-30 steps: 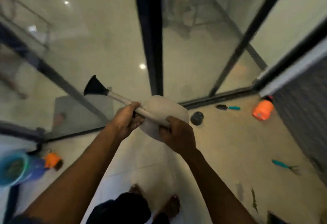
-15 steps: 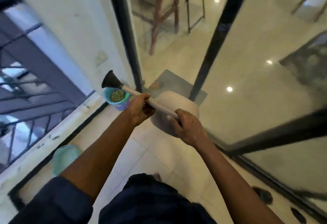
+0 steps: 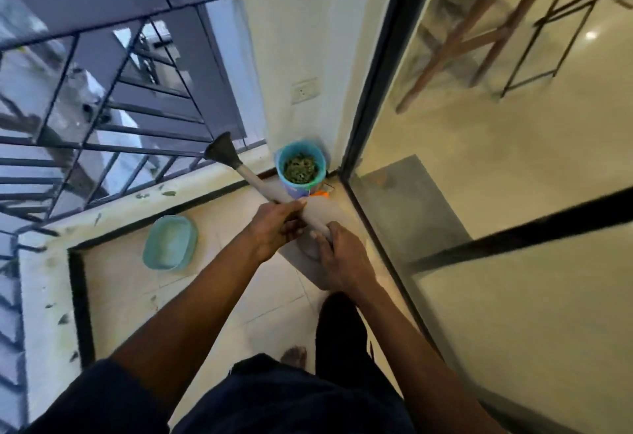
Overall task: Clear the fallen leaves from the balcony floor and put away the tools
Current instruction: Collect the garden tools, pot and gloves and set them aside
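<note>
Carry the watering can (image 3: pixel 329 216) level and set it down beside the bucket (image 3: pixel 301 143), in the corner. The left hand (image 3: pixel 277 228) curls round the smooth tapered spout, and the right hand (image 3: pixel 342 262) grips the rounded matt body. The can hangs just in front of the leaf-filled plastic bucket.

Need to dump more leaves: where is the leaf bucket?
Head view, centre: the blue bucket stands in the corner where white wall meets glass door.

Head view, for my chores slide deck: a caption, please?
Left hand and right hand hold a grey watering can near the leaf-filled blue bucket in the balcony corner.
</note>
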The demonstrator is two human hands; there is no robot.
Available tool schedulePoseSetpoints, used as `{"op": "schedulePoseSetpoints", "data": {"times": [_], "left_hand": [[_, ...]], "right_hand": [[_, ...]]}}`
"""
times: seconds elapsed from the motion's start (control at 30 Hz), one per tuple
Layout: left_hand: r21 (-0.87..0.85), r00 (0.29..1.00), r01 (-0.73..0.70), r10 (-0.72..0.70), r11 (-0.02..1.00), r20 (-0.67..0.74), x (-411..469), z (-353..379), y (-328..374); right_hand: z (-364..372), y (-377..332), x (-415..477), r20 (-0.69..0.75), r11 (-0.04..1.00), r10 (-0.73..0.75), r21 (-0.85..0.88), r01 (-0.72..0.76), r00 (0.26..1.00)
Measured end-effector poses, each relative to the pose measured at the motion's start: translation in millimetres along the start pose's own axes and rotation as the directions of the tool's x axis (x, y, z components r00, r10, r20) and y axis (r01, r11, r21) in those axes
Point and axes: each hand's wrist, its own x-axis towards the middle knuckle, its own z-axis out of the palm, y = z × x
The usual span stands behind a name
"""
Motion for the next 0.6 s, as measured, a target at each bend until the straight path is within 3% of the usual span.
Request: {"op": "schedulePoseSetpoints", "data": {"times": [0.2,0.4,0.6], "left_hand": [[-0.023,0.993,0.009,-0.012,1.0,-0.121,58,7,42],[0.028,0.953,0.048,-0.037,0.998,-0.302,133,-9,64],[0.102,0.922,0.112,-0.065,0.989,-0.382,221,-47,45]], "right_hand": [[-2,-6,85,0.213,0.99,0.033,0.126,-0.061,0.977],[31,1,174,0.41,1.0,-0.015,-0.014,0.022,0.912],[103,27,241,0.572,0.996,0.059,-0.093,-0.007,0.818]]}}
